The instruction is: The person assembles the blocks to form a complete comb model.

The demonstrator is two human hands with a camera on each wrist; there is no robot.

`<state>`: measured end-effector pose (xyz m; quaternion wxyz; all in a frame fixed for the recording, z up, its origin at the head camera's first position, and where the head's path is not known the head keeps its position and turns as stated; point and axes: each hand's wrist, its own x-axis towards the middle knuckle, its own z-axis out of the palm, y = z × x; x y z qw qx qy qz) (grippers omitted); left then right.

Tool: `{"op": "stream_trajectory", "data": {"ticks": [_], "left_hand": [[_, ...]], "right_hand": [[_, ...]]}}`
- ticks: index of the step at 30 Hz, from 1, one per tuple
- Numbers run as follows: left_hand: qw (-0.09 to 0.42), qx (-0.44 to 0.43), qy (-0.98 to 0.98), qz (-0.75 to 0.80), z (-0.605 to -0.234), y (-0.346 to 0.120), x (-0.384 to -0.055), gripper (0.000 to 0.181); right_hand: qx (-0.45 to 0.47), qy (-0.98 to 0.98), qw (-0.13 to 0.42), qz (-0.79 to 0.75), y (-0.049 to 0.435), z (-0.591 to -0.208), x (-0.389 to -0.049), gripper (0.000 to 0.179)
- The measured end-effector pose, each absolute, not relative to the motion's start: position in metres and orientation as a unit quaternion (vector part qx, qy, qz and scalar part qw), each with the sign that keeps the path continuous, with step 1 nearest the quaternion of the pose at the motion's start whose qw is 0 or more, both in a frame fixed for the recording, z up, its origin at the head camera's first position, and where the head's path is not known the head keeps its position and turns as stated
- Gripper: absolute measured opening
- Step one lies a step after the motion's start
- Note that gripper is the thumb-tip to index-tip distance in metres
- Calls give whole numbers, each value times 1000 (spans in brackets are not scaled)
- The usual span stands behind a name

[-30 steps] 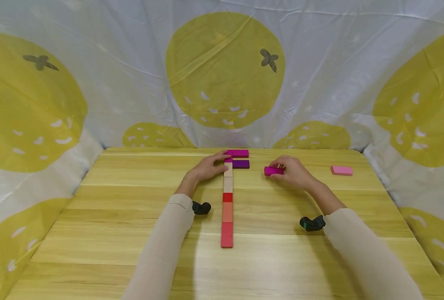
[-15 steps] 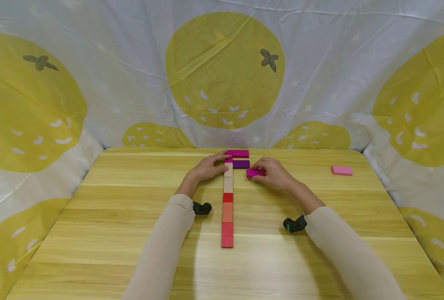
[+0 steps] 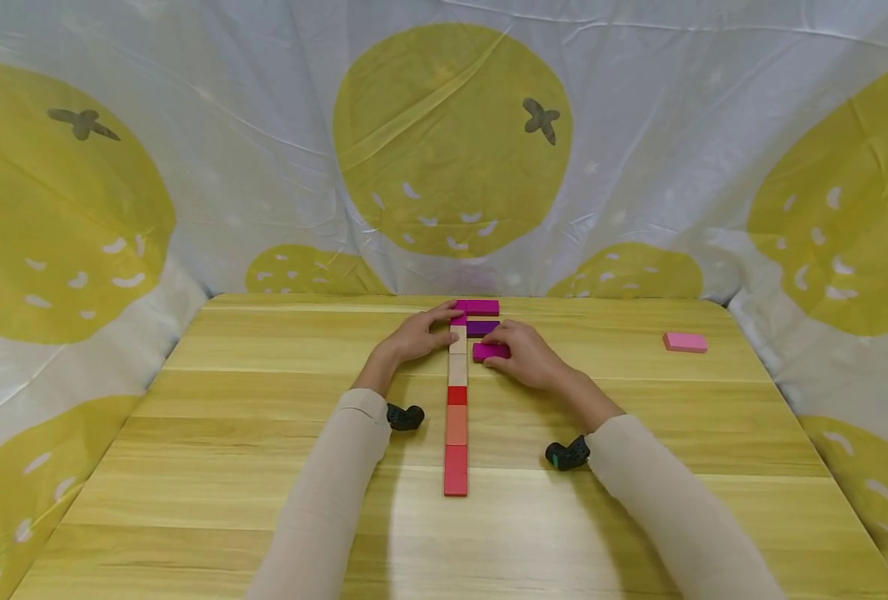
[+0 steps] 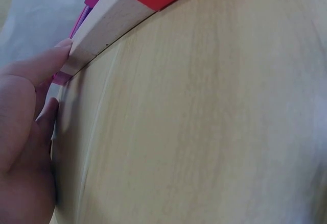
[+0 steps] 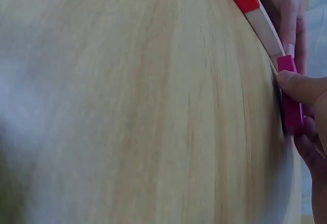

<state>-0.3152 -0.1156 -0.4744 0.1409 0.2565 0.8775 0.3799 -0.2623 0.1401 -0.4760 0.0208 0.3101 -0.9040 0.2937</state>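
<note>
A straight row of blocks runs up the table: a red block [image 3: 456,471], an orange one [image 3: 456,425], a short red one [image 3: 456,395], plain wooden blocks [image 3: 457,368] and a magenta end [image 3: 459,320]. My left hand [image 3: 416,337] rests at the far end, its fingers on the magenta part and its thumb [image 4: 53,60] against a plain block's side. Right of the row, a purple block [image 3: 477,328] and a magenta block [image 3: 483,307] stick out sideways. My right hand [image 3: 531,360] pinches another magenta block [image 5: 292,113] between thumb and fingers, just nearer than the purple one.
A pink block [image 3: 685,342] lies alone at the table's far right. Behind the wooden table [image 3: 226,467] hangs a white cloth [image 3: 264,167] with yellow fruit prints. Black wrist cameras [image 3: 566,455] hang under both cuffs.
My right hand has carried its magenta block leftward and slightly nearer, close to the row beside the purple block. The left hand has stayed in place.
</note>
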Motion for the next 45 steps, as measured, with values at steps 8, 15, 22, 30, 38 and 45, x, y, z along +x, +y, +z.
{"op": "stream_trajectory", "data": {"ticks": [8,15,22,30,38,45], "left_hand": [[144,260,876,380,-475,-116,-315,52],[141,268,877,373,-475,-116,-315,52],[144,263,876,378,-475,-117,-314,53],[138,263,877,377,-473,-119,-316,53],[137,273,876,374,-473,-116,-317,53],[141,271,878,368,-475,-116,-318,53]], "right_hand": [[308,-904,20,295,133,-478,-263,31],[306,-905,20,293,130,-480,-262,31],[306,-909,23,284,128,-479,-263,31],[311,-910,22,274,126,-477,-265,32],[306,-913,15,271,127,-476,-265,33],[311,-913,10,263,128,-475,-265,35]]}}
